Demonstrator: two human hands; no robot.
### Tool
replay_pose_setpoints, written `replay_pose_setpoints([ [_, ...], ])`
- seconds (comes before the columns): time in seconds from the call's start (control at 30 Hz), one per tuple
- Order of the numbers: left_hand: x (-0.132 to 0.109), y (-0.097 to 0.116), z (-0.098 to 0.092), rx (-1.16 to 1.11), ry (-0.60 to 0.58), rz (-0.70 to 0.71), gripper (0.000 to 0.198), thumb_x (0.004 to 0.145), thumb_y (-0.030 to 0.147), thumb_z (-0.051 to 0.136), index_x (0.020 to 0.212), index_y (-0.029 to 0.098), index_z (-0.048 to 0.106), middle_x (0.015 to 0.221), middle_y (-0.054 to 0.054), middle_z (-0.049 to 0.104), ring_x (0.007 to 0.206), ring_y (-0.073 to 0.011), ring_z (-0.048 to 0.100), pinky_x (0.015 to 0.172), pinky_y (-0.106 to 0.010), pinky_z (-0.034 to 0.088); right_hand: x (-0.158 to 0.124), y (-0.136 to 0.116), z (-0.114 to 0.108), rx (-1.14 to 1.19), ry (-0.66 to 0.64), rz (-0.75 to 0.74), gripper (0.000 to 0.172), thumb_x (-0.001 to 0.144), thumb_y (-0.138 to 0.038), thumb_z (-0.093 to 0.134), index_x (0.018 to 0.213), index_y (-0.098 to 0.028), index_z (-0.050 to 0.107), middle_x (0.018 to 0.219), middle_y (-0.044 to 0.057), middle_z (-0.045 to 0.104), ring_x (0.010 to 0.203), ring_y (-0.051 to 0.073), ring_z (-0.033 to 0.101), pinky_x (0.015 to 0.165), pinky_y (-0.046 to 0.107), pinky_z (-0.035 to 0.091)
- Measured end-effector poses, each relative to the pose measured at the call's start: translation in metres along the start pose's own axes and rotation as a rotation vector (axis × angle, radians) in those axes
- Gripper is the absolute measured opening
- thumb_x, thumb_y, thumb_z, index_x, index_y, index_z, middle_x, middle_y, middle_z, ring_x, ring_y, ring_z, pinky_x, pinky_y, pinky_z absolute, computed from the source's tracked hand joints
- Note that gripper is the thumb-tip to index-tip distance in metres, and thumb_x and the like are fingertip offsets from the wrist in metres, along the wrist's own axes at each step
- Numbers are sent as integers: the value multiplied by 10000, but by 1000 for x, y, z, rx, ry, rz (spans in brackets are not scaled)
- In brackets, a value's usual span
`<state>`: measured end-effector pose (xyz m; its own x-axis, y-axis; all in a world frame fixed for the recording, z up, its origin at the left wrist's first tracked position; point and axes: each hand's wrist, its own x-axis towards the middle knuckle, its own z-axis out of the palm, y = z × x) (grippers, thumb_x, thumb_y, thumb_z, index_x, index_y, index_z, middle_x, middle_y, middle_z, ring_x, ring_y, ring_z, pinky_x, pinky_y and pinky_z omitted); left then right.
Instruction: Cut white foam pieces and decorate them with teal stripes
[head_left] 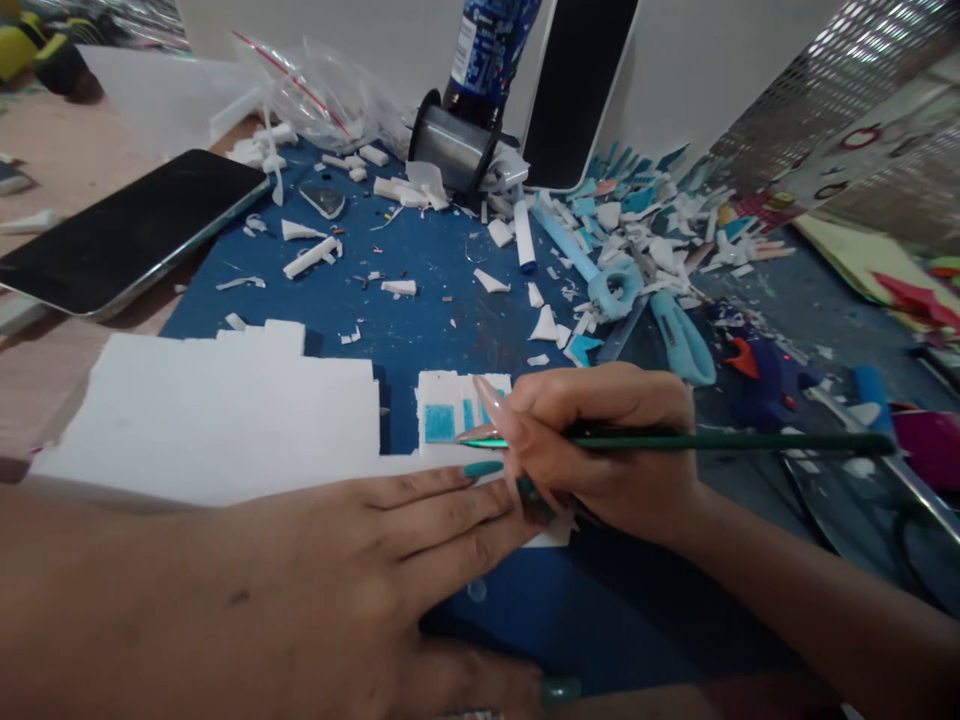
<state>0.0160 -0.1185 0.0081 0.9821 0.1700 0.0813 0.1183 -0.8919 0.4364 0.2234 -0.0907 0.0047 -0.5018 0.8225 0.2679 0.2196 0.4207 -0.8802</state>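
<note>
A white foam-board cutout (pixel 225 410) with a stepped outline lies on the blue mat. Its narrower right part has small blue painted patches (pixel 439 423). My left hand (pixel 420 560) lies flat across the lower edge of the cutout, fingers stretched out and holding nothing. In a pinch, my right hand (pixel 600 440) grips a slim green pen-like tool (pixel 735 441). The tool lies nearly level, its pointed, shiny tip beside the lower right corner of the largest blue patch. Whether the tip touches the board I cannot tell. My right fingers partly cover the other patches.
White and blue scraps (pixel 630 230) litter the blue mat (pixel 390 240). A black-screened phone (pixel 142 225) lies left; another phone (pixel 577 90) leans at the back beside a wire spool (pixel 454 145) and bottle (pixel 491 50). At right are a light-blue cutter (pixel 681 335) and glue gun (pixel 772 375).
</note>
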Motion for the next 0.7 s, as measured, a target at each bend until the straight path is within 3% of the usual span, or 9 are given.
replay_pose_setpoints([
  [0.13, 2, 0, -1, 9, -29, 4, 499, 877, 422, 564, 1360, 326, 484, 1501, -84, 363, 1370, -296, 357, 1126, -436, 324, 2, 0, 2, 44, -45, 0, 377, 842, -191, 605, 501, -175, 446, 492, -29, 530, 458, 65, 477, 459, 203, 402],
  [0.37, 2, 1, -1, 49, -43, -5, 443, 914, 433, 500, 1346, 338, 497, 1490, -122, 368, 1357, -315, 363, 1097, -451, 358, 6, -5, -3, -56, -44, -26, 413, 822, -100, 561, 475, -176, 349, 431, -62, 375, 399, 40, 348, 388, 203, 281],
  [0.6, 2, 0, 0, 47, -25, -4, 449, 907, 427, 518, 1345, 331, 498, 1512, -107, 327, 1377, -299, 330, 1114, -429, 337, 4, -4, -11, -122, -48, -50, 421, 801, -71, 585, 470, -174, 346, 431, -58, 389, 382, 32, 329, 362, 198, 246],
  [0.7, 2, 0, -1, 54, -15, 1, 448, 905, 433, 520, 1341, 335, 502, 1507, -105, 340, 1372, -296, 344, 1115, -429, 334, 3, -3, -10, -81, 35, -48, 395, 804, -89, 605, 474, -173, 404, 420, -57, 431, 355, 34, 372, 356, 187, 293],
])
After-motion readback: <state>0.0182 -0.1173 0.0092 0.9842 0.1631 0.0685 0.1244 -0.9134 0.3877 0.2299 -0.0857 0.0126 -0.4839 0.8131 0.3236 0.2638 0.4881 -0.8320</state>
